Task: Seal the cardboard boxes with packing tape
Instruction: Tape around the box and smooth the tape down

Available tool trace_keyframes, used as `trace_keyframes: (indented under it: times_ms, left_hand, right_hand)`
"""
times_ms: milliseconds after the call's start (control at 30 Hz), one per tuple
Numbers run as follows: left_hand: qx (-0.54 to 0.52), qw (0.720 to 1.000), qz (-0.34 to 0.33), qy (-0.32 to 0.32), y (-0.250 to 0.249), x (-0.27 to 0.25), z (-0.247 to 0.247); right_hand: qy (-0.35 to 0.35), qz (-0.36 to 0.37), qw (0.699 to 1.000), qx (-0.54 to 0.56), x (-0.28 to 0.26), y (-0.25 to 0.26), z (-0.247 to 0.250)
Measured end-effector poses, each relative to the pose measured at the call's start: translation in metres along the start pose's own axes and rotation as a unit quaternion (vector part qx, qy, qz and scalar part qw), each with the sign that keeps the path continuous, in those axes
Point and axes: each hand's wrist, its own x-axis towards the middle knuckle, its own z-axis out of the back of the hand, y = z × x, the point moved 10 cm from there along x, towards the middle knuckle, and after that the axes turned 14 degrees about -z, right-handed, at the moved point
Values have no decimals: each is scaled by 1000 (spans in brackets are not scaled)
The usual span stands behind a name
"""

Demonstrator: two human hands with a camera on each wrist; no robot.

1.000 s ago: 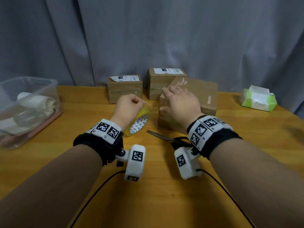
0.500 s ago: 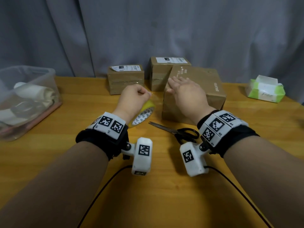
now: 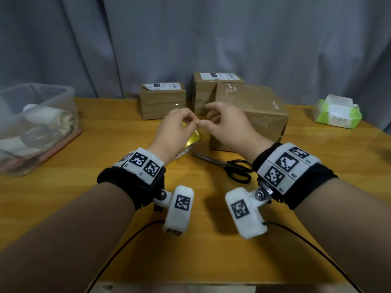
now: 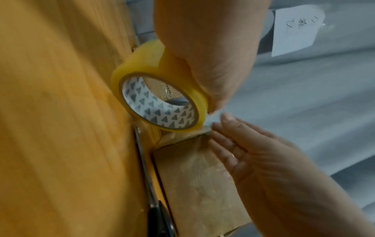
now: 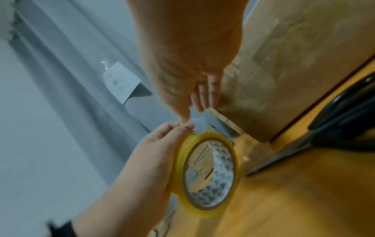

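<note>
Grey curtain [image 3: 275, 39] backs the wooden counter [image 3: 201, 250]. Head view counts three cardboard boxes [image 3: 249, 115] and one pair of scissors [image 3: 230, 166]. Only the wrist views show the tape roll [image 4: 160, 102] whole: the left hand [image 3: 175, 130] grips it beside the nearest box, while the right hand [image 3: 228, 127] pinches at its edge.

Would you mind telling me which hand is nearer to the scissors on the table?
Right. The right hand hovers just above and behind the scissors; the left hand, holding the tape roll, is further left.
</note>
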Motion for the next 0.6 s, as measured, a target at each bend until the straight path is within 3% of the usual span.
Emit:
trace_keyframes:
  times_ms: [100, 300, 500, 600]
  left_hand:
    - [3, 999, -30, 12, -9, 0, 3]
    - [19, 994, -62, 90, -19, 0, -4]
    - [-21, 995, 37, 95, -4, -7, -2]
    - [-1, 993, 25, 114, -4, -6, -2]
  right_hand:
    - [78, -48, 993, 75, 3, -8, -19]
    - [57, -87, 988, 111, 9, -14, -11]
    - [-3, -61, 996, 69, 3, -10, -6]
    - [-13, -38, 997, 68, -4, -2, 2]
